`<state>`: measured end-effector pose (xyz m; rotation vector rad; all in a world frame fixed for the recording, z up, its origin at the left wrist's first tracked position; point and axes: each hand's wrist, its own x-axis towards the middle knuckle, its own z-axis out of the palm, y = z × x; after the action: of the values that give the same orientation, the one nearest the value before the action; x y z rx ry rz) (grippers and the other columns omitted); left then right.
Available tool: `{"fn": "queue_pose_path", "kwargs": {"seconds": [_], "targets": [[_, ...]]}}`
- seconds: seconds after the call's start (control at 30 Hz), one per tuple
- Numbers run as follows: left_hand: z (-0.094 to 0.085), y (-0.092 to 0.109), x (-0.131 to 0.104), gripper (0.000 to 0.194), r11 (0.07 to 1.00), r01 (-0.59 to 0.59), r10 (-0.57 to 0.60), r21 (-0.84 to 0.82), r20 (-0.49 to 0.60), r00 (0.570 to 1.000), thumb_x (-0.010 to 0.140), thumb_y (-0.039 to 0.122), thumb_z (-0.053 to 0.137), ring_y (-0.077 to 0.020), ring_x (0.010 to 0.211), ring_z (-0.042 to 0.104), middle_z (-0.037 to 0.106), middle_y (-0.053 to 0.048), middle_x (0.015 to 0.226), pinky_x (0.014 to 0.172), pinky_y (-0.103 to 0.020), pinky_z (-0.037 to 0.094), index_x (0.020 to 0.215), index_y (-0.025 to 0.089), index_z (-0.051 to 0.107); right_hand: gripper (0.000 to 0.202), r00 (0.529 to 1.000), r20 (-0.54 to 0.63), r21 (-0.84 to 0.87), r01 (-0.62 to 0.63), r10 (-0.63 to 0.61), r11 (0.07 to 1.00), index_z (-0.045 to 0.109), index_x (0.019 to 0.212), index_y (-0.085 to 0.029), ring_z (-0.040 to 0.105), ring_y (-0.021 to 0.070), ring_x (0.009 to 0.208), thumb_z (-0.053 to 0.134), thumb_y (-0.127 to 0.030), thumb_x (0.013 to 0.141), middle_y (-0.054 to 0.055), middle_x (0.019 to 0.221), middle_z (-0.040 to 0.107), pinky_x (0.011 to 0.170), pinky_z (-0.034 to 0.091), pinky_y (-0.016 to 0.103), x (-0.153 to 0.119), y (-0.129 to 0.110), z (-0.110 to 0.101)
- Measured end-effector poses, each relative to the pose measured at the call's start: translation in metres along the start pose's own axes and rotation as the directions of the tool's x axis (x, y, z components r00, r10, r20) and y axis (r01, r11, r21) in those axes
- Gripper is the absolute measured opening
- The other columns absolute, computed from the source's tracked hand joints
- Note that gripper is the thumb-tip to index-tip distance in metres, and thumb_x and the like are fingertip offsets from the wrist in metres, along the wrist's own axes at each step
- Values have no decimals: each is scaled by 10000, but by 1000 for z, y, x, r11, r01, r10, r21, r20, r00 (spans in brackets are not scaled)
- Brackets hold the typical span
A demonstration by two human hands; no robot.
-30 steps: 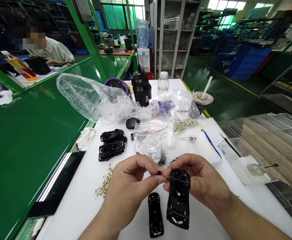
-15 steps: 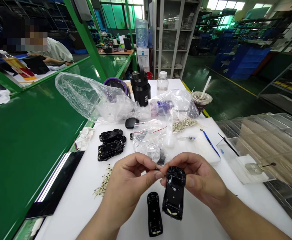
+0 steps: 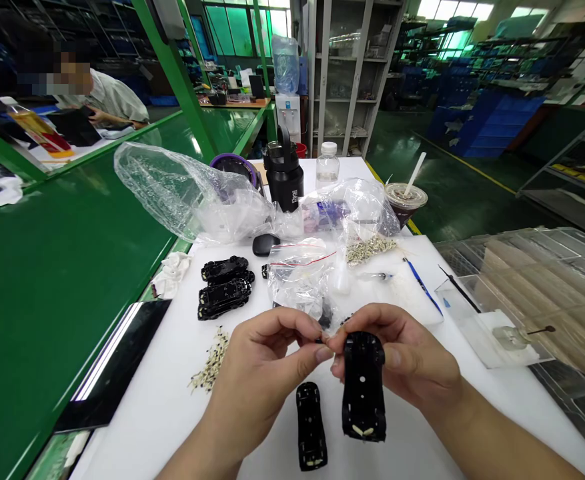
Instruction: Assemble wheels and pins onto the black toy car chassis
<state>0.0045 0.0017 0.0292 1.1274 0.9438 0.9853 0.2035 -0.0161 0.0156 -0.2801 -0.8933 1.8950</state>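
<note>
Right hand [image 3: 415,367] grips a black car-shaped piece [image 3: 363,393] beside its thumb [image 3: 397,359] (left hand [image 3: 257,363] pinches a tiny part [image 3: 319,341])

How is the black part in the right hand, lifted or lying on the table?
Lifted: the right hand holds the black part, which looks larger than the similar piece lying on the table.

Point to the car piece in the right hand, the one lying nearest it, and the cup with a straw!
Held car piece [image 3: 364,388]: head view, middle of its body.
Lying car piece [image 3: 311,428]: head view, middle of its body.
Cup [image 3: 406,198]: head view, on its lid.
</note>
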Motion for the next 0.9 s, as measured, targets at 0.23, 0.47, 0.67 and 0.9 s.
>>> {"fn": "queue_pose_path", "kwargs": {"seconds": [0.23,0.47,0.67,0.9], "targets": [[1,3,-2,296,999,13,-12,38,-38,999,709,276,861,-137,704,677,701,26,742,694,-255,546,913,216,656,238,1000,-12,-7,-16,16,1000,715,1158,-189,730,202,973,694,-221,923,81,1130,731,930,556,345,0,-1,1],[4,-2,-9,355,866,-226,310,446,-124,943,821,234,751,-166,788,736,757,40,794,891,-340,528,1144,280,611,233,999,-51,-48,-4,1,999,706,1163,-180,721,215,991,670,-208,934,95,1136,722,954,537,368,1,0,-3],[3,-7,-12,354,734,-330,467,594,-89,880,831,210,738,-193,792,760,779,20,833,819,-323,577,1162,271,629,232,998,-63,-76,-3,-1,997,708,1154,-185,722,202,972,679,-214,926,93,1131,724,916,550,348,1,-1,-3],[5,-3,-8,174,618,-394,560,680,-29,828,813,186,766,-154,706,733,750,27,787,653,-245,570,926,256,653,233,997,-69,-99,9,-16,995,713,1154,-185,717,193,971,676,-222,926,99,1134,726,921,543,341,2,0,-4]]}}
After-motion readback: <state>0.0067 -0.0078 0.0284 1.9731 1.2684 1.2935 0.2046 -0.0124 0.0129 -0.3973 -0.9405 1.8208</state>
